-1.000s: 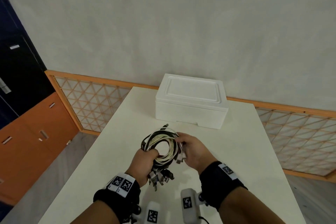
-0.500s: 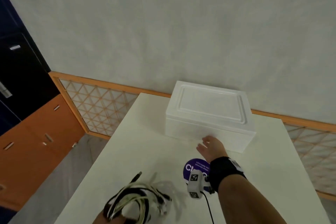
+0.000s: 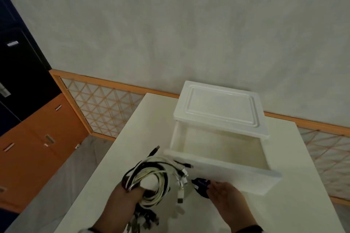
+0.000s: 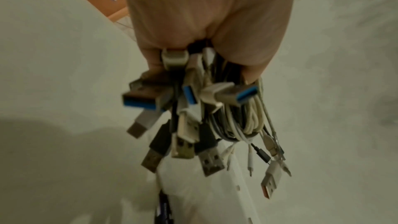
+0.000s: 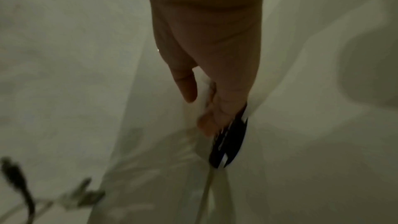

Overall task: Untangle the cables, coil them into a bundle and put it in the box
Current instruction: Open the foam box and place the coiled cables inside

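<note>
My left hand (image 3: 132, 190) grips a coiled bundle of black and white cables (image 3: 151, 178) just in front of the white foam box (image 3: 217, 174); several USB plugs hang below the fist (image 4: 204, 47) in the left wrist view, under the cable bundle (image 4: 234, 118). The box stands uncovered, its inside bare. Its lid (image 3: 219, 108) lies shifted back over the far rim. My right hand (image 3: 215, 188) has straight fingers against the box's front wall, beside a dark purple disc (image 3: 201, 184). The right wrist view shows those fingers (image 5: 204, 122) next to the disc (image 5: 230, 142).
The box sits on a white table (image 3: 132, 147) whose left edge drops to the floor. An orange lattice railing (image 3: 106, 108) runs behind it, with orange cabinets (image 3: 37, 138) at the left and a plain wall beyond.
The lid, which covered the box, now lies pushed back and the inside shows. My right hand came back to the front wall. My left hand brought the bundle up to the box.
</note>
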`<state>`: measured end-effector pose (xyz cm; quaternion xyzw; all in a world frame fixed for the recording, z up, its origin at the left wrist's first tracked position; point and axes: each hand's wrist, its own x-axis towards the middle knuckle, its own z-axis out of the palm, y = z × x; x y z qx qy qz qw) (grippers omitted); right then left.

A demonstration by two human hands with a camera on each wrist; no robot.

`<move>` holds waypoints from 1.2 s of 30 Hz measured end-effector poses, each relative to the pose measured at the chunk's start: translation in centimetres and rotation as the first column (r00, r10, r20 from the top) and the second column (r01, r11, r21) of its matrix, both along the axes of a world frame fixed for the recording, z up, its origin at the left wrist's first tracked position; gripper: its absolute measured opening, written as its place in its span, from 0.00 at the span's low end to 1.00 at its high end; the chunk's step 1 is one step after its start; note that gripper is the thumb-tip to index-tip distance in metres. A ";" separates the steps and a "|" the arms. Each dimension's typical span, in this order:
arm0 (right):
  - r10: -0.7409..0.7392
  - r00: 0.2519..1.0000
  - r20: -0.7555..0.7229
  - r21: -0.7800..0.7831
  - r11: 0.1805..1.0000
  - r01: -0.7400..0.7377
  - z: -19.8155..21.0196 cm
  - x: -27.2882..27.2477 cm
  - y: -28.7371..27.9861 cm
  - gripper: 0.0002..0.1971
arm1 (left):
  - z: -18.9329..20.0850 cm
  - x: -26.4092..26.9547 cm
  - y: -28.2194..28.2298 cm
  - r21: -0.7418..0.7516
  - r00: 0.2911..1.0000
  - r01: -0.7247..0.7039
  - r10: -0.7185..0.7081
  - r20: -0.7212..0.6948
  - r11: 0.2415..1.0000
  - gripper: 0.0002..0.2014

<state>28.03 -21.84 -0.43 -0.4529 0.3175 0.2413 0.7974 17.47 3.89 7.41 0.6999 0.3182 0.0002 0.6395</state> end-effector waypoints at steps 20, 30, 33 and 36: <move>0.997 -0.075 0.021 -0.948 0.044 0.315 20.8 4.1 2.6 0.18 | 9.4 8.7 -6.0 0.503 0.804 0.415 -0.565 0.188 0.758 0.11; 0.991 0.080 -0.108 -0.983 -0.119 0.142 15.2 12.1 3.3 0.13 | 1.4 12.4 -3.6 0.312 0.897 0.312 -0.387 0.214 0.897 0.18; 0.986 0.058 -0.154 -0.986 -0.157 0.048 12.5 13.2 3.6 0.13 | -1.0 12.6 -2.8 0.463 0.862 0.367 -0.482 0.156 0.806 0.11; 0.986 -0.004 -0.168 -0.986 -0.168 -0.015 10.3 14.0 4.1 0.11 | -2.8 12.0 -2.0 0.522 0.834 0.395 -0.533 0.140 0.756 0.10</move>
